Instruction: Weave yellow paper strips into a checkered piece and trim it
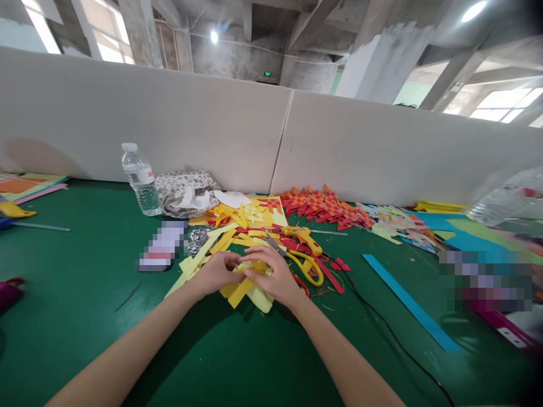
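Observation:
Over a heap of yellow paper strips [220, 240], both my hands meet fingertip to fingertip. My left hand [218, 274] pinches a yellow paper strip [240, 291] from the left side. From the right, my right hand [274, 274] curls its fingers onto the same yellow paper, with the thumb close to the left thumb. Parts of the paper are hidden behind the fingers. Just beyond my right hand lie yellow-handled scissors [311, 268] and a yellow glue gun [303, 237]. Red paper scraps [335, 277] are strewn beside them.
A phone [163, 246], a bag of small shiny pieces [197, 240] and a water bottle [141, 181] stand or lie left. Red-orange woven paper fish [324, 206] sit along the white partition [360, 147]. A black cord [382, 322] and blue strip [409, 302] lie right.

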A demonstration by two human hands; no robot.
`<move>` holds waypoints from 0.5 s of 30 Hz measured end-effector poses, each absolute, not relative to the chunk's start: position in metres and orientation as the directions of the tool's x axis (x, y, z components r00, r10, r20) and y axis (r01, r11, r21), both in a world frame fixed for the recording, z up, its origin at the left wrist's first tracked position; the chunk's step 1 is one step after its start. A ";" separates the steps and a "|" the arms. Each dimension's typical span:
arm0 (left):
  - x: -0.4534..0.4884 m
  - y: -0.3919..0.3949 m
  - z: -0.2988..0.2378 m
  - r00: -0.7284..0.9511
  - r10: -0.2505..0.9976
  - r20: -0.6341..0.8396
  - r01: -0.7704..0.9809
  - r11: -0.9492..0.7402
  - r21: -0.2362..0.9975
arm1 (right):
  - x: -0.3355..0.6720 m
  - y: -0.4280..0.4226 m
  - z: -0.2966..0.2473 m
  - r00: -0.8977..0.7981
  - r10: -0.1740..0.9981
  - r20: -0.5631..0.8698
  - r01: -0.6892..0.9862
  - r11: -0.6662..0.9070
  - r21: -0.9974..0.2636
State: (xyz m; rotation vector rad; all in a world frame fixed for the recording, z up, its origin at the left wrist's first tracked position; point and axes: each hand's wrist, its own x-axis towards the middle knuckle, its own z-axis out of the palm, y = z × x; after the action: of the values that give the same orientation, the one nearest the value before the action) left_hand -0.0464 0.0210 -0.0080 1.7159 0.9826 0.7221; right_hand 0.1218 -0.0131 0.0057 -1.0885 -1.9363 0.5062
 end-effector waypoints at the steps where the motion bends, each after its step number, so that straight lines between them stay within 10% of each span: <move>1: -0.046 0.021 -0.008 0.508 0.861 0.023 0.265 -0.182 0.947 | 0.123 -0.012 0.005 -0.276 0.839 0.469 0.504 0.542 -0.673; 15: -0.047 0.015 -0.003 0.520 0.854 0.013 0.272 -0.180 0.945 | 0.120 -0.013 0.005 -0.108 0.818 0.565 0.500 0.536 -0.680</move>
State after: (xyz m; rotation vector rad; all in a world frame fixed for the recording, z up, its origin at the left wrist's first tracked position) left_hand -0.0468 0.0150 -0.0033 1.7183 0.9547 0.6978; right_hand 0.1202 -0.0127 0.0052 -1.1018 -1.7639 0.3937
